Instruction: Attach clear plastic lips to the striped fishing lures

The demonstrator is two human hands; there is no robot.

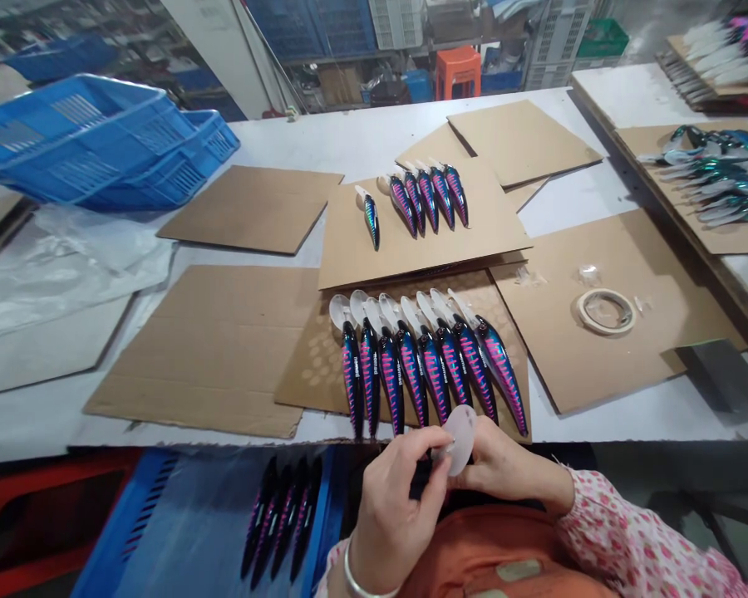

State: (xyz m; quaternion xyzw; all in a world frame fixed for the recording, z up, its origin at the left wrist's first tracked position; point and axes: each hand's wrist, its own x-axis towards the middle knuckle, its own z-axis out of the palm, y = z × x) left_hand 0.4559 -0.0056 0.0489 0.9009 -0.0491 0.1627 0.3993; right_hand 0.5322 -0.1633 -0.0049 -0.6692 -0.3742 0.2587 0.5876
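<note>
Near the table's front edge, my left hand [402, 490] pinches the pale, frosted oval lip [460, 438] of a fishing lure between thumb and fingers. My right hand [504, 465] is closed just behind that lip; the lure's body is mostly hidden by my hands. Beyond them, a row of several fishing lures [436, 374], dark blue with pink stripes and whitish lips, lies on a cardboard sheet [315, 365]. Farther back, more striped lures [429, 199] rest on another cardboard sheet [355, 257], with one smaller lure [371, 220] set apart at the left.
At lower left, a blue crate [187, 531] holds several dark lures [280, 515]. Stacked blue baskets [130, 141] stand at the back left. A tape roll [606, 312] and clear scraps lie on cardboard at right. Greenish lures [723, 178] occupy the far-right table.
</note>
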